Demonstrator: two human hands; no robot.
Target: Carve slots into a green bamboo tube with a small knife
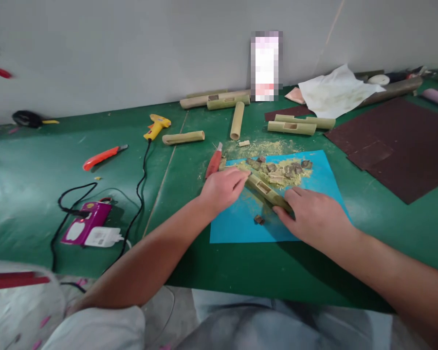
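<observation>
Between my two hands a short green bamboo tube (256, 182) with a rectangular notch in its wall slants across the blue sheet (237, 228). My left hand (224, 190) is closed around the tube's upper left end. The lower right end is gripped by my right hand (312, 210), thumb below and fingers over the top. Just behind the tube lies a heap of shavings and bamboo chips (286, 171). One loose chip (259, 220) rests on the sheet in front. A red utility knife (214, 163) lies beyond my left hand, blade pointing away.
Other bamboo tubes (292, 127) lie towards the wall. At the left are an orange utility knife (104, 158), a yellow glue gun (156, 127) with its cord, and a purple power strip (86, 223). Dark brown sheets (405, 150) and a white cloth (337, 92) occupy the right.
</observation>
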